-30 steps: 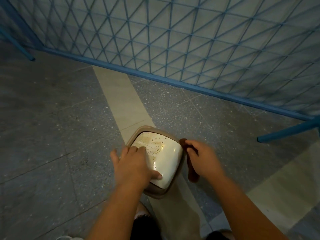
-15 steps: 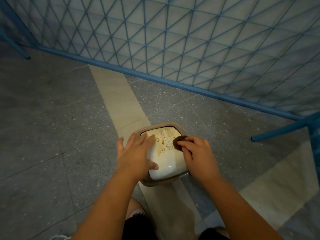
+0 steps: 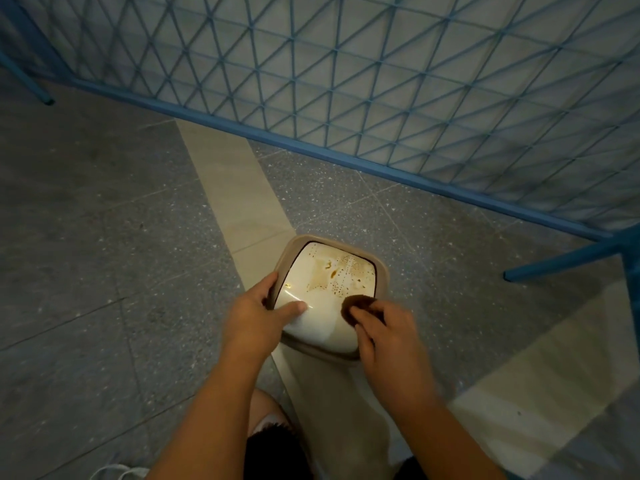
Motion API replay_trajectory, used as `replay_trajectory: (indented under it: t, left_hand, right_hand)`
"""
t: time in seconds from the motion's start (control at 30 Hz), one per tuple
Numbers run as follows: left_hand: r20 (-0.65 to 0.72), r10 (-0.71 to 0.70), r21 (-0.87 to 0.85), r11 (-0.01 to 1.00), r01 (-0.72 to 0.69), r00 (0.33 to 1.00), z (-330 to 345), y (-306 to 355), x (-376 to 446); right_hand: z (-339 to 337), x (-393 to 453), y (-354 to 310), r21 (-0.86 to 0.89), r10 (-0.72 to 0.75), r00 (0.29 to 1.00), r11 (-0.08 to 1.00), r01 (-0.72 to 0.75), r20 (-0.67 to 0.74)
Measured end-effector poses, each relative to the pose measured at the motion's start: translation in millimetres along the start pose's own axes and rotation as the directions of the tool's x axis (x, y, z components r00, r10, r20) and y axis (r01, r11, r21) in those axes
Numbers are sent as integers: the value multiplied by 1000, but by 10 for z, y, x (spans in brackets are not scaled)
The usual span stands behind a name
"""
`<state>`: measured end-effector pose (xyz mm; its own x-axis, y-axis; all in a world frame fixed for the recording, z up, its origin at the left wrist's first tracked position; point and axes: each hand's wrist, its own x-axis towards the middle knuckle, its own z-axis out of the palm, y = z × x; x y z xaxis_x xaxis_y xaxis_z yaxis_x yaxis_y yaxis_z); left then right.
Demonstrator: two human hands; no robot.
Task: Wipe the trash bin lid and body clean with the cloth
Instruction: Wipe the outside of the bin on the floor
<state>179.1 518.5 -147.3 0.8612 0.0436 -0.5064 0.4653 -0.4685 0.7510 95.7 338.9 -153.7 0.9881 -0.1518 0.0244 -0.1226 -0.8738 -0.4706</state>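
Note:
A small beige trash bin [image 3: 381, 271] stands on the floor below me, seen from above. Its white lid [image 3: 329, 282] carries brown stains and specks on the far half; the near part looks smeared and wet. My left hand [image 3: 258, 315] grips the bin's left rim, thumb lying on the lid. My right hand [image 3: 388, 337] pinches a dark brown cloth [image 3: 355, 304] and presses it on the lid's near right part. The bin's body is mostly hidden under the lid and my arms.
A blue metal mesh fence [image 3: 346, 81] runs across the far side, its bottom rail [image 3: 311, 150] close behind the bin and a blue brace [image 3: 561, 261] at the right. Grey speckled floor tiles with a beige strip [image 3: 235, 188] surround the bin. My knees show at the bottom.
My left hand has slid from the lid top to the bin's left rim. My right hand brought the cloth from the bin's side onto the lid, then toward the near right.

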Motion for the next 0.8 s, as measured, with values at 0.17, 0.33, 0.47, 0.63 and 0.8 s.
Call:
replay_trajectory:
  t: [0.17,0.33,0.47,0.63,0.8]
  left_hand:
    - [-9,31,149,988,-29,999,93,-27,-44]
    - [-18,48,171,984,-44,999,130,-35,-22]
    - [-13,59,172,984,-56,998,101,-31,-2]
    - [-23,87,199,977,-81,996,88,-59,27]
    - [13,97,236,967,-97,995,67,-50,20]
  right_hand:
    - [47,140,-69,-148,-213,977,966,211,4]
    - [-16,471,109,-40,29,999,999,-30,-27]
    - [-40,288,76,-61,2,999,998,-5,-43]
    - [63,212,-219,-87,-303,949,947,310,87]
    - [88,721,-138,-37,-85,996,996,86,35]
